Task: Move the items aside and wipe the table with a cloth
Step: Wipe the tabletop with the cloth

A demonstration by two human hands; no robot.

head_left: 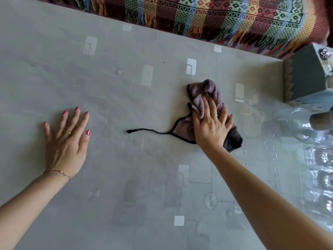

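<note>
Stage: I judge the clearing is done and the wiping is under way; the middle of the grey worktop point(126, 87) carries only the cloth, and the items sit bunched at the right edge.
Cloth: the mauve cloth point(209, 91) with black trim lies crumpled right of centre on the worktop, a loose black trim strand point(144, 131) trailing out to its left.
Right hand: my right hand point(210, 129) lies palm down on the cloth, fingers point(213, 109) spread wide and nearly straight, pressing it to the surface and not gripping it.
Left hand: my left hand point(66, 141) rests flat on bare worktop well to the left of the cloth, its fingers splayed and holding nothing; I read it as a brace.
Left to do: a few dark specks show on the far part of the worktop, so I judge that stretch not yet wiped; how much of the near part is done I cannot tell.
Containers: a dark box with a patterned border point(304, 74) stands at the far right edge, its contents hidden; nearer me lies crinkled clear plastic point(320, 177), and I cannot make out anything inside it.
Beyond: a striped woven throw with fringe point(216, 17) runs along the far edge.
</note>
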